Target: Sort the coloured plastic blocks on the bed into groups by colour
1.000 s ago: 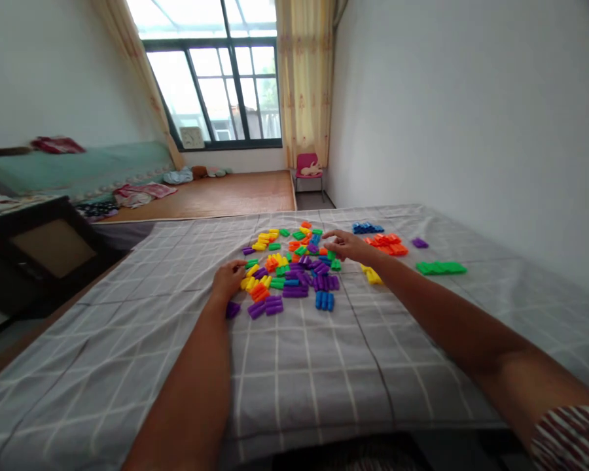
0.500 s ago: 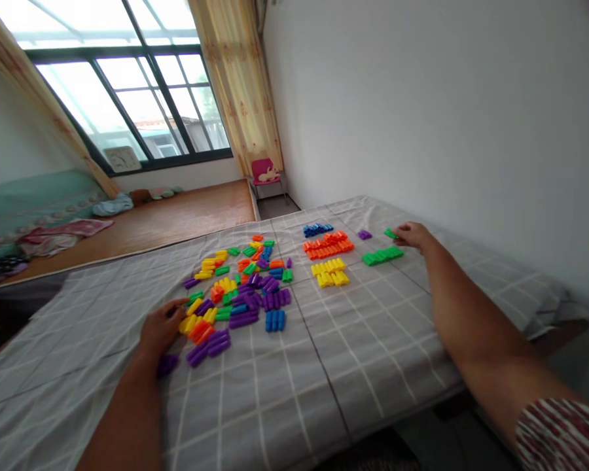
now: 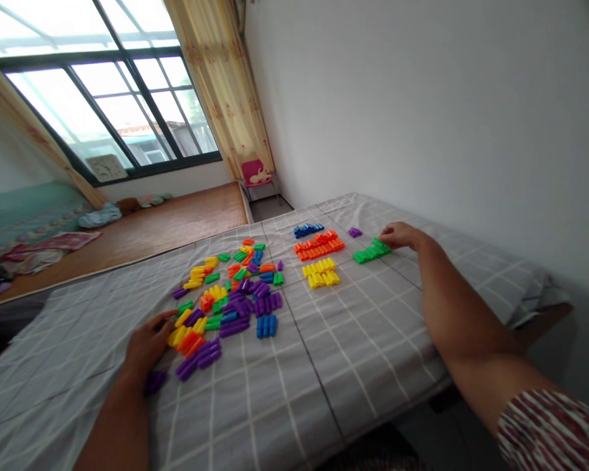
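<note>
My right hand (image 3: 400,235) is closed, its fingertips pinching a small green plastic tube (image 3: 377,243) at the back of a row of green tubes (image 3: 366,255). A purple piece (image 3: 355,232) lies just beyond that row. Over on the left, my left hand (image 3: 150,340) rests on the cloth with its fingers apart, beside yellow tubes (image 3: 178,337) at the edge of a mixed pile. Orange tubes (image 3: 191,342) and purple tubes (image 3: 206,356) lie near it. Another purple piece (image 3: 156,381) is partly hidden by my left wrist.
Sorted groups of blue tubes (image 3: 308,230), orange tubes (image 3: 319,245) and yellow tubes (image 3: 321,273) stand mid-table on the grey checked cloth (image 3: 285,405). A white wall (image 3: 422,118) borders the right side. Behind are a low wooden platform (image 3: 177,222) and a pink chair (image 3: 252,171).
My right hand has brought the green tube nearer, down to the green row. My left hand stays beside the pile. The whole view has shifted slightly.
</note>
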Demonstrator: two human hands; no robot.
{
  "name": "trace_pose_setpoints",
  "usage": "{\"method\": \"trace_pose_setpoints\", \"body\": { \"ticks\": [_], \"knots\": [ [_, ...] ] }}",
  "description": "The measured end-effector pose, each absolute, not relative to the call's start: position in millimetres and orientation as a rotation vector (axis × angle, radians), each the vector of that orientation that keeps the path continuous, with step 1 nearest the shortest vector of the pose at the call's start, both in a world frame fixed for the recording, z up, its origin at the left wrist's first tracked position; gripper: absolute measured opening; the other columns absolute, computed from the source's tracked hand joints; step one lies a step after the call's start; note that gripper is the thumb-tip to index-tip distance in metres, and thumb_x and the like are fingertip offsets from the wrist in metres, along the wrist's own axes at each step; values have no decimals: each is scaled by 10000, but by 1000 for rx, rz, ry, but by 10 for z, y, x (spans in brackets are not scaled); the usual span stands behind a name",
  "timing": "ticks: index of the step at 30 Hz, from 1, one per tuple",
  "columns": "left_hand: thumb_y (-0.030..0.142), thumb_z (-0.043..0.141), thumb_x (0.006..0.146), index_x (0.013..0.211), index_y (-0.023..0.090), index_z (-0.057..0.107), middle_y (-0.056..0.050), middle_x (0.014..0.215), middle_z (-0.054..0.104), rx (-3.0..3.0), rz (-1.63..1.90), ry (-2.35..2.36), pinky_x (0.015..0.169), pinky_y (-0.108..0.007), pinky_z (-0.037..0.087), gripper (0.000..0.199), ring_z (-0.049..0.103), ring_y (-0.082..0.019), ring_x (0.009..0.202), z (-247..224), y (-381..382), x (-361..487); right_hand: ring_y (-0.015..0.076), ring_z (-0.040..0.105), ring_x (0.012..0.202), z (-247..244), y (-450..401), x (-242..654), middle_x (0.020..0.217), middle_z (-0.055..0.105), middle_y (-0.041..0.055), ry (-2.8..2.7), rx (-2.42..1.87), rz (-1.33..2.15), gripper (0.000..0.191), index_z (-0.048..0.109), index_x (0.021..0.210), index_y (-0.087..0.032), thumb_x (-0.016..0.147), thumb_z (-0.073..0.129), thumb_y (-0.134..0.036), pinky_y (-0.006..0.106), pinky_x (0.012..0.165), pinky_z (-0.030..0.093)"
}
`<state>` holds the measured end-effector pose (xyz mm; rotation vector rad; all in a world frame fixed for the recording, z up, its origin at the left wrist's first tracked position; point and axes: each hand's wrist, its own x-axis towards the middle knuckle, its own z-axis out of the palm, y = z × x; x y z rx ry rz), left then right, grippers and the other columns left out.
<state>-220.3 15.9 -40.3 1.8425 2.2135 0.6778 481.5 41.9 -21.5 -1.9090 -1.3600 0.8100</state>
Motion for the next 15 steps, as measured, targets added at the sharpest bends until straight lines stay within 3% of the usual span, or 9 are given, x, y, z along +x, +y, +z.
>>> {"method": "trace_pose_setpoints", "body": {
  "ticks": [7,15],
  "knots": [
    [466,520,718,1049,247,715,-17,756,709,1866,712,2201,568,-264,461,442,643,-225,728,-408,171,-2209,131,579,539,-178,397,4818,599,642,24,-1643,-2129,648,203,670,692,-153,675,715,-350,218,505,433],
    [450,488,761,1127,184,691,-41,836,719,1871,673,2197,594,-249,457,496,625,-193,702,-402,127,-2170,160,588,599,-100,385,4802,622,656,52,-1713,-2229,423,293,650,600,-169,763,614,-410,258,582,413]
  ]
}}
